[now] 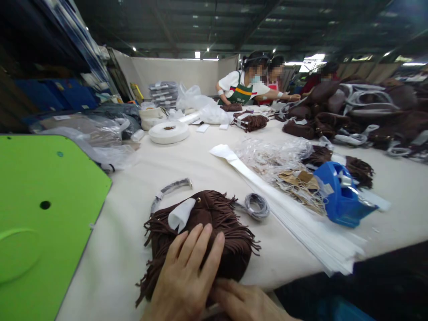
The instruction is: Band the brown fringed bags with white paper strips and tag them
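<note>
A dark brown fringed bag (234,223) lies on the cream-covered table right in front of me. My left hand (187,272) rests on its front, fingers stretched out and pressing down on the material. At the bag's near edge, my right hand (245,301) has its fingers bent and closed on the bag, with the fingertips partly hidden beside my left hand. A piece of white paper (181,215) is rolled at the top of the bag, near a small metal eyelet. A wrapped strap (170,189) curves out behind it, and a coiled wrapped strap (257,206) lies to its right.
A green board (43,214) stands at the left. White strips (294,218), clear plastic bags (274,154), corded tags (301,187) and a blue tape dispenser (339,196) lie to the right. Farther off are a white roll (169,132), piled brown bags (364,107) and co-workers (242,89).
</note>
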The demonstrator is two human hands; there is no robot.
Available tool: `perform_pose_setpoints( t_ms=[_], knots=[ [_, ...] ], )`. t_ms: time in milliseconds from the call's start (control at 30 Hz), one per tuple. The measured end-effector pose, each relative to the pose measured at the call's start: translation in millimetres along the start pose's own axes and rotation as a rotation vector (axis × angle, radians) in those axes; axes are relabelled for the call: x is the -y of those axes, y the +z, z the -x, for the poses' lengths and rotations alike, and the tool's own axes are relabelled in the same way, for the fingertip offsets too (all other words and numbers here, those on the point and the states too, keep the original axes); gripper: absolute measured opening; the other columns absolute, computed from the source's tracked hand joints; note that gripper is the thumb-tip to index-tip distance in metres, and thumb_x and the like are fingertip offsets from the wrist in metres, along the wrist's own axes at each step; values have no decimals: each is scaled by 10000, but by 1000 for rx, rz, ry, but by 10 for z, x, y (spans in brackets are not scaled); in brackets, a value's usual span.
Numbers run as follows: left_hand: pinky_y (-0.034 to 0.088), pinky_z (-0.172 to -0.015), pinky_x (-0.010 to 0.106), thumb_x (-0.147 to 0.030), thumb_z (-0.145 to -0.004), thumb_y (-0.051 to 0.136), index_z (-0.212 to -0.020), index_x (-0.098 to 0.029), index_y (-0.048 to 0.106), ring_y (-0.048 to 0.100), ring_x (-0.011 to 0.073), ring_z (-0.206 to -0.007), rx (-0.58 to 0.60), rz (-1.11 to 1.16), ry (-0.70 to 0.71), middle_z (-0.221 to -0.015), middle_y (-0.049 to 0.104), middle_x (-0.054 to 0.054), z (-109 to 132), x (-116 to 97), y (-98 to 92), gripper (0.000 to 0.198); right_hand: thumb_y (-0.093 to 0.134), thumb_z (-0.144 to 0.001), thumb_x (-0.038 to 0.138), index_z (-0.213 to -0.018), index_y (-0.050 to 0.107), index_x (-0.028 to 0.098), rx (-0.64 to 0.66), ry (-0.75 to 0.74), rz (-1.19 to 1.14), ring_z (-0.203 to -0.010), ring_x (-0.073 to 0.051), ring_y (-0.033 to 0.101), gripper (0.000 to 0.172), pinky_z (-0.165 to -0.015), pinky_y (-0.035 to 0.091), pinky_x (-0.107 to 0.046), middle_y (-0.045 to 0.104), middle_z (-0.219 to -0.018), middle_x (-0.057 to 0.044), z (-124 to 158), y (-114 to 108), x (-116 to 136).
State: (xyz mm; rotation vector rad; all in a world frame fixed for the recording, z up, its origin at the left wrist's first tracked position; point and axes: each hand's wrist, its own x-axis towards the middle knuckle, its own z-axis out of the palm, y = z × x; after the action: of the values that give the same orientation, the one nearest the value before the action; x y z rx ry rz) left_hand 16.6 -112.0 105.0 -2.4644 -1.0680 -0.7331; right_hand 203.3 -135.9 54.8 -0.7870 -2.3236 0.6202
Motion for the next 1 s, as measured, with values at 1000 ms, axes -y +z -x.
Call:
perform_pose_setpoints(
  t_ms=[1000],
  knots=[
    [518,-650,293,-451,-615,696,-1000,-157,557,619,196,-730,-294,826,-1612,-847,651,59,977,-175,161,505,694,-657,451,-1055,668,219,-534,723,-437,-922,-246,652,462,-779,556,-283,700,-1014,-41,115,-100,-648]
  ],
)
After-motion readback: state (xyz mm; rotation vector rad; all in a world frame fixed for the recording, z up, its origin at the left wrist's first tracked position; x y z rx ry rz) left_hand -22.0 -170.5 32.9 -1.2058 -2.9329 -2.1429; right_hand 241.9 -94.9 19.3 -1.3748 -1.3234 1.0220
